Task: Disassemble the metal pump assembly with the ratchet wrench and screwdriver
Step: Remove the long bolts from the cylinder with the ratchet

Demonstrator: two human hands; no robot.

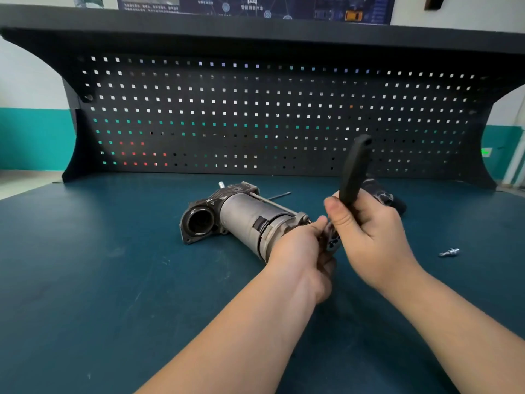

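The metal pump assembly (241,216) lies on its side on the blue-green bench top, its round opening facing left and its grey cylinder pointing toward me. My left hand (298,245) grips the near end cap of the cylinder. My right hand (366,231) holds the ratchet wrench (353,169) by its black handle, which points up and away. The wrench head sits low between my two hands at the pump's end and is mostly hidden by my fingers.
A loose bolt (449,252) lies on the bench top to the right. A thin dark rod (279,195) lies behind the pump. A dark part (386,196) sits behind my right hand. A black pegboard (255,115) closes off the back of the bench.
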